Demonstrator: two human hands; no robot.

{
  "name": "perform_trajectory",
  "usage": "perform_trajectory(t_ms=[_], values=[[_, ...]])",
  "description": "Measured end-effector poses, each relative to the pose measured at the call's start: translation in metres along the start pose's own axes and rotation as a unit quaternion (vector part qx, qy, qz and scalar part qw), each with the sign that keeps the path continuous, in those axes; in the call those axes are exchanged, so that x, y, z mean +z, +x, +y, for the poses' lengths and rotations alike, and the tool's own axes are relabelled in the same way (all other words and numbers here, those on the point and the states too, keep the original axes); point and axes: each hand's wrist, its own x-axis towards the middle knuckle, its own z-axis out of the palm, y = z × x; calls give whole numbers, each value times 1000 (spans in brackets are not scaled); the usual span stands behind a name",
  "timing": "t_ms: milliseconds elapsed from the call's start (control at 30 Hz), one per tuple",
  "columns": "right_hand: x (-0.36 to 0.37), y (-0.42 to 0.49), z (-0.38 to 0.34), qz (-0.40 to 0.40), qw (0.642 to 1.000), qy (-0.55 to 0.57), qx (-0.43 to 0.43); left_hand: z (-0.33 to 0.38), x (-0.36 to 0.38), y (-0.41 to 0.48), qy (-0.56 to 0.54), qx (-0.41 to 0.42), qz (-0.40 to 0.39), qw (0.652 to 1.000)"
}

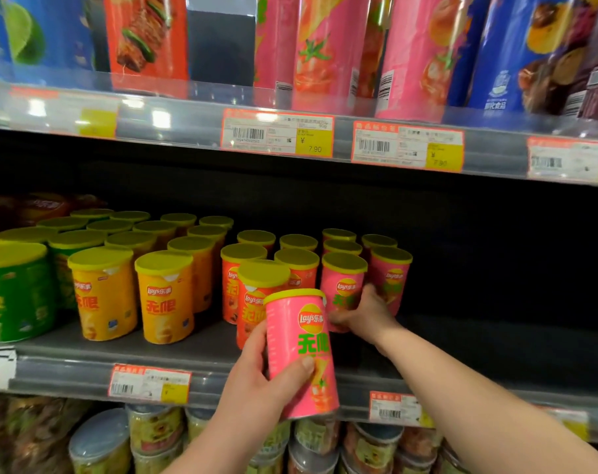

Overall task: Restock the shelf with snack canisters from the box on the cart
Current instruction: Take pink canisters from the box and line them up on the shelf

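While the left hand [260, 378] sits nearest, low in the middle of the view, its thumb lies across the front of a pink canister [301, 350] and its fingers curl round the back, gripping the lower half; the canister is tipped a little, yellow lid leaning left, and hangs in the air just in front of the shelf [68, 371] edge, not yet set down. I judge it light, a thin stiff tube with a glossy printed skin that could slip in a loose grasp; a hold round the middle of the wall suits it better than a pinch at the lid, which looks like a push-on cap that might pop; too hard a squeeze could dent the wall and break what is inside. A little farther and to the right, the right hand [362, 314] reaches onto the shelf, thumb and fingers wrapped round the lower part of a standing canister [343, 285] of the same pink at the front of its row; whether it shifts or only steadies it I cannot tell. Left of that stand orange-red canisters [256, 292], then yellow canisters [164, 299]; a green canister [13, 295] is far left. Farthest, tall tubes [321, 46] stand on the shelf above; box and cart are out of view.
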Motion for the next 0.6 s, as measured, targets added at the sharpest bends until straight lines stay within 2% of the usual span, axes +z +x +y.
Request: perform_trajectory(t_ms=[167, 333, 467, 533, 600], values=[[-8, -1, 6, -22, 1000, -15, 1, 2, 18, 5, 9, 8, 3, 1000], [-33, -3, 20, -29, 999, 32, 9, 4, 46, 19, 32, 24, -23, 999], [-62, -19, 29, -20, 999, 1, -42, 2, 70, 33, 72, 36, -50, 995], [-75, -28, 33, -25, 997, 34, -63, -1, 82, 42, 107, 44, -62, 991], [-85, -33, 36, -37, 994, 99, -41, -4, 94, 51, 144, 56, -64, 986]])
